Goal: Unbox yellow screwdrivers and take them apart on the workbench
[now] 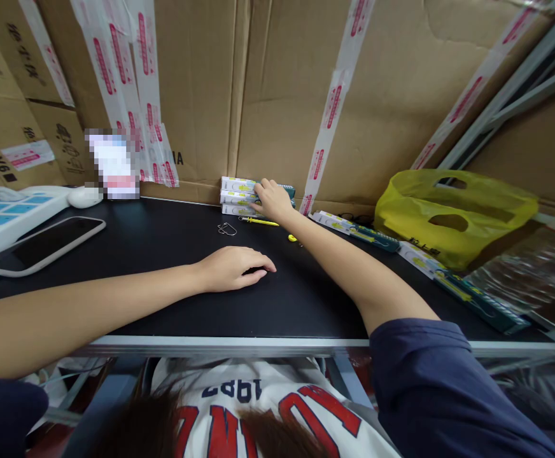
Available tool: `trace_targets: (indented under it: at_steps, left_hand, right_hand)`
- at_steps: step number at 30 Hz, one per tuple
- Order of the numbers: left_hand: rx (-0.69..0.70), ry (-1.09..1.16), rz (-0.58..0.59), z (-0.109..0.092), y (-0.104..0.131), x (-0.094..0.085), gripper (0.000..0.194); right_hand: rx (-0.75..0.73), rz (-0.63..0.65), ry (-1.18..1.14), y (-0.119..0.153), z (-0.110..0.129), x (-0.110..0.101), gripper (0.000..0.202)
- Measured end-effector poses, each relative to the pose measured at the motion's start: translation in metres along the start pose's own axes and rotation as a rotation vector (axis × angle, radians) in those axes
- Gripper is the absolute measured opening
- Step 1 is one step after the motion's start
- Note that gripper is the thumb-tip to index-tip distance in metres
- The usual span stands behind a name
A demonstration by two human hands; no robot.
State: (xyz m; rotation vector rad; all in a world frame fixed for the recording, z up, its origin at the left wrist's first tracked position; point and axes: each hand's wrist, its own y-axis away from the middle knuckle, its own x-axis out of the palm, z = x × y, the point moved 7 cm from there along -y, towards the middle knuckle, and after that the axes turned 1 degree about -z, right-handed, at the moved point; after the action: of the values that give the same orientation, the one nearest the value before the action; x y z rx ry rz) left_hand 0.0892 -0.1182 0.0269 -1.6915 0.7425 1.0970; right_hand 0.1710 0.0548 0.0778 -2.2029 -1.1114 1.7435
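Your right hand [276, 202] is on the slim box stack [234, 198], centre of frame, can't tell if gripping; your left hand [232, 268] rests released, loosely curled, on the black table [258, 312]; yellow bag [408, 213] at frame right, contents unclear

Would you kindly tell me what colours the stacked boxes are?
The stacked boxes are white and dark green with yellow accents (head view).

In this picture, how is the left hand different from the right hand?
The left hand rests on the black table; the right hand is at the stacked boxes. The left hand lies nearer the front edge; the right hand is nearer the cardboard. Both are bare.
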Motion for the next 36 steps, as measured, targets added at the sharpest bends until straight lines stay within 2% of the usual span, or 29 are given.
trace_targets:
  at_steps: [4, 10, 19, 26, 30, 33, 36]
  left_hand:
    - [0.005, 0.003, -0.006, 0.000, 0.000, 0.000, 0.026]
    - [0.018, 0.017, -0.027, -0.001, 0.000, -0.001, 0.024]
    - [0.019, 0.009, -0.020, -0.002, 0.000, -0.002, 0.024]
    - [0.019, 0.017, -0.011, -0.001, 0.000, -0.001, 0.025]
    - [-0.001, 0.014, -0.018, 0.000, 0.000, -0.001, 0.025]
    - [-0.051, 0.045, -0.077, 0.004, 0.001, -0.005, 0.025]
    - [-0.171, 0.133, -0.189, 0.016, 0.003, -0.011, 0.023]
  right_hand:
    - [0.084, -0.076, -0.043, -0.012, -0.012, -0.007, 0.031]
    - [0.081, 0.042, -0.073, -0.030, -0.026, 0.010, 0.034]
    - [0.082, 0.158, -0.108, -0.047, -0.035, 0.015, 0.043]
    - [0.050, 0.142, -0.120, -0.050, -0.039, 0.014, 0.044]
    - [0.012, 0.034, -0.132, -0.043, -0.038, -0.006, 0.039]
    - [-0.042, -0.093, -0.128, -0.029, -0.036, -0.039, 0.035]
    - [-0.111, -0.152, -0.127, 0.000, -0.030, -0.072, 0.034]
